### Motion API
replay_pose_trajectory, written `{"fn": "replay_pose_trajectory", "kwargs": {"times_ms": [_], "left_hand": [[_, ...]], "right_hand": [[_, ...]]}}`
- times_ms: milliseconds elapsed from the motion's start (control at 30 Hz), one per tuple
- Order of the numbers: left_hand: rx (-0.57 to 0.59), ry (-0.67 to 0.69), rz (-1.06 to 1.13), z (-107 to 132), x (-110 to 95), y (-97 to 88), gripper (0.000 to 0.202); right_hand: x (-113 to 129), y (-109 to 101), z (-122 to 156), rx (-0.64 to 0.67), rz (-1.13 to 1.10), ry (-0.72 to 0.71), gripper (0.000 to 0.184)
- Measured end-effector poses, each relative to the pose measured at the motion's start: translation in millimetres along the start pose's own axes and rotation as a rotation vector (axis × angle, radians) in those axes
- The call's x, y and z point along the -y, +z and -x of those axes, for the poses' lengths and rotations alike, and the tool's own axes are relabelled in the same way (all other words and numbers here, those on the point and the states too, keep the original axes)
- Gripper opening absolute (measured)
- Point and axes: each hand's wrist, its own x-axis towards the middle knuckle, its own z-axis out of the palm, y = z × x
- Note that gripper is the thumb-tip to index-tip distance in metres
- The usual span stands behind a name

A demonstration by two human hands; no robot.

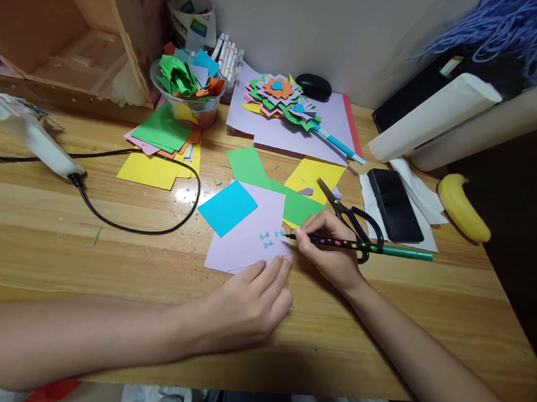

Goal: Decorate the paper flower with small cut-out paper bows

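Observation:
My right hand (332,247) is closed round a black pencil (366,246) with coloured dots and a green end. Its tip rests on a lilac paper sheet (252,236), next to small blue bow shapes (268,238). My left hand (248,303) lies on the wooden desk (110,252) with fingers stretched flat, fingertips pressing the lilac sheet's near edge. A blue paper square (227,207) overlaps the sheet's left corner. Black scissors (352,215) lie just behind my right hand.
Green (269,183) and yellow paper (315,176) lie behind the sheet. A glue gun (31,135) with black cord sits left, a bowl of scraps (186,93) and a layered paper flower (279,95) at the back. A phone (395,206) and banana (461,207) lie right.

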Motion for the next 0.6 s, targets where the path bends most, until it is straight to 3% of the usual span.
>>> {"fn": "replay_pose_trajectory", "kwargs": {"times_ms": [167, 400, 600], "left_hand": [[0.07, -0.02, 0.013, -2.3, 2.5, 0.2, 0.021], [0.073, 0.014, -0.018, -3.8, 4.0, 0.1, 0.022], [0.077, 0.013, -0.028, -2.4, 3.6, 2.8, 0.02]], "right_hand": [[3.7, 1.8, 0.3, 0.143, 0.019, 0.034, 0.007], [2.2, 2.8, -0.7, 0.159, 0.011, 0.052, 0.008], [1.1, 0.2, 0.2, 0.22, 0.167, -0.074, 0.01]]}}
